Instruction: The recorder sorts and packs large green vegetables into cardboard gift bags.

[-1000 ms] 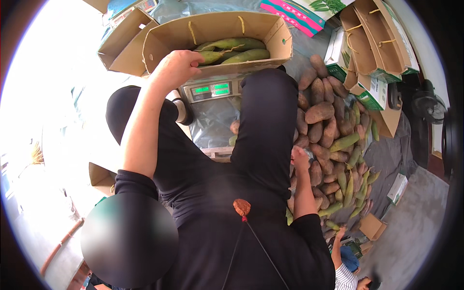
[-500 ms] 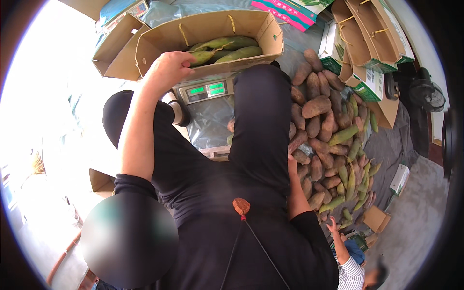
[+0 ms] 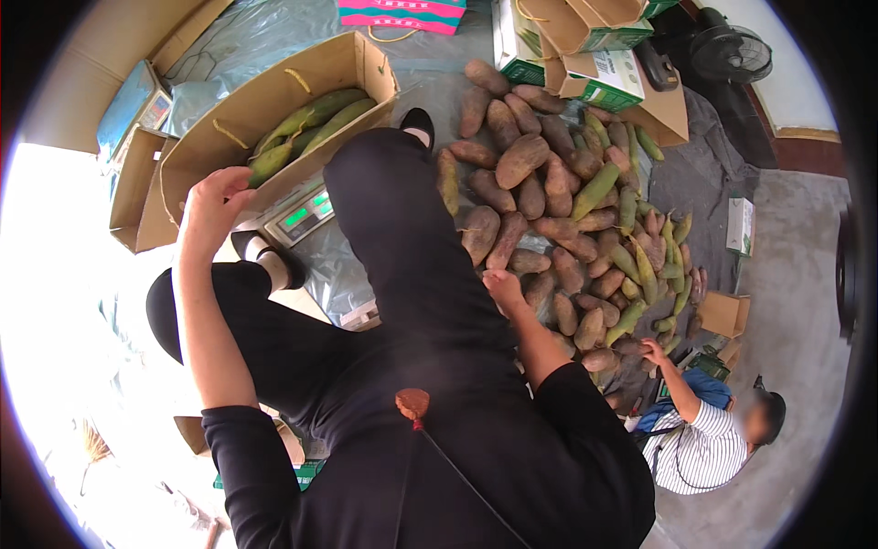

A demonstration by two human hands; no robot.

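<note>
A long cardboard box with yellow cord handles holds several green elongated gourd-like fruits. Beneath its near side, a scale shows a lit green display. My left hand is bent over the near rim, thumb and fingers closing on the cardboard wall beside a green fruit's tip. To the right of my knee, my right hand is closed low at the edge of a heap of brown fruits. What its fingers hold, if anything, is hidden.
Green fruits lie along the heap's right side. Open boxes and a black fan stand at the far right. Another smaller carton is left of the filled box. A person in a striped top reaches toward the heap.
The view has swung right, so the box and scale sit further left. My right hand, partly hidden before, now shows beside the heap. My left hand stays at the box rim.
</note>
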